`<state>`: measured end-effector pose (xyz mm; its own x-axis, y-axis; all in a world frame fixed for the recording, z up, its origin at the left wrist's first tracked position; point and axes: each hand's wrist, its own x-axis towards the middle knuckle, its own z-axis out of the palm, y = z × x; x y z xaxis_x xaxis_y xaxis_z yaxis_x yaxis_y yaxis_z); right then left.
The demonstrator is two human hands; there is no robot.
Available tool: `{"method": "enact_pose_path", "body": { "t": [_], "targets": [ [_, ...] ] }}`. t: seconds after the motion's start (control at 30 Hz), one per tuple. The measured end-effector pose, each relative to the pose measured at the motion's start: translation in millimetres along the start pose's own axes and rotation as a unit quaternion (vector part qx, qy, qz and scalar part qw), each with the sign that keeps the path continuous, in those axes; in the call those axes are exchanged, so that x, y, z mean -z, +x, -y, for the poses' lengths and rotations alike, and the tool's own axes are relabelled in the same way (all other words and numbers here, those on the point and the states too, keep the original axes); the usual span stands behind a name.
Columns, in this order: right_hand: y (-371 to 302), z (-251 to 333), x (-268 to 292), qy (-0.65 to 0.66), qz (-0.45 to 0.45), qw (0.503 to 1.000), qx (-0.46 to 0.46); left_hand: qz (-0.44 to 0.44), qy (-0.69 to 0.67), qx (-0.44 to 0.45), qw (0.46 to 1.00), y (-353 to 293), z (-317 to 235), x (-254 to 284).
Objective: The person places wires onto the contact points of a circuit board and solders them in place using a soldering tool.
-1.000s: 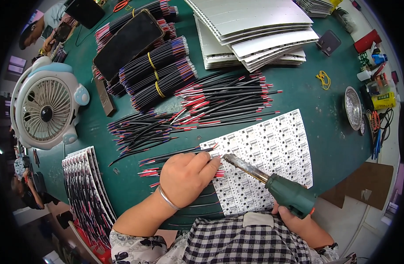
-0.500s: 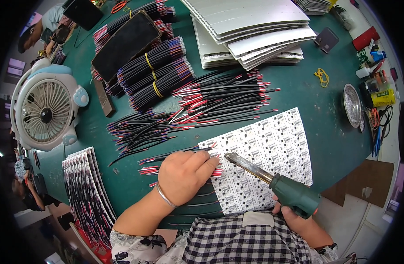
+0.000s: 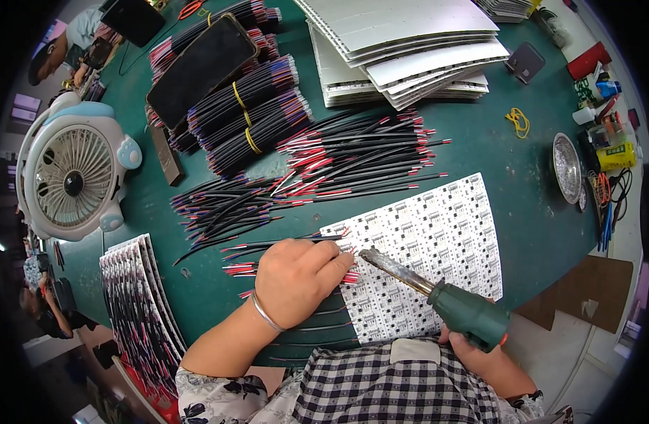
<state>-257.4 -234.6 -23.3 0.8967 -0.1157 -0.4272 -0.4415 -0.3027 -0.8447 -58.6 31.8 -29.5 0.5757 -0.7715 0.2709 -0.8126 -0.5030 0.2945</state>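
Note:
A white sheet of small circuit boards [image 3: 437,247] lies slanted on the green table in front of me. My left hand [image 3: 296,279] is closed at the sheet's left edge, pinching several thin wires [image 3: 241,270] with red, white and black ends. Some wire ends poke out past its fingertips onto the boards. Below that hand, a row of dark wires [image 3: 317,327] runs out from the same edge. My right hand [image 3: 473,351], partly hidden, grips a soldering iron [image 3: 469,314] by its green handle. The iron's metal tip hovers over or touches the boards just right of my left fingertips; which, I cannot tell.
Loose black wires [image 3: 367,152] and banded wire bundles [image 3: 250,116] lie beyond the sheet, a phone [image 3: 203,71] on top. Stacked panels [image 3: 409,28] stand at the back. A fan [image 3: 73,184] and wired boards [image 3: 137,304] are left; a metal dish [image 3: 567,169] is right.
The soldering iron has shifted slightly left, its tip now a little nearer my left fingertips. My left hand stays almost still on the wires.

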Motion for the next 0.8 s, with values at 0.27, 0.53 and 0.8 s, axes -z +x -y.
{"method": "enact_pose_path", "body": {
  "t": [0.27,0.53,0.8],
  "targets": [
    [3.9,19.6,1.7,0.107,0.071,0.992,0.003,-0.004,0.006,-0.012,1.0,-2.6,1.6,0.6],
    [1.2,11.3,-18.0,0.31,-0.052,0.945,0.091,-0.008,-0.017,-0.012,1.0,-6.8,-1.6,-3.1],
    [-17.7,-13.2,-3.3,0.022,0.015,0.982,0.185,-0.023,0.004,-0.033,0.999,-7.7,-17.8,10.4]
  ]
}}
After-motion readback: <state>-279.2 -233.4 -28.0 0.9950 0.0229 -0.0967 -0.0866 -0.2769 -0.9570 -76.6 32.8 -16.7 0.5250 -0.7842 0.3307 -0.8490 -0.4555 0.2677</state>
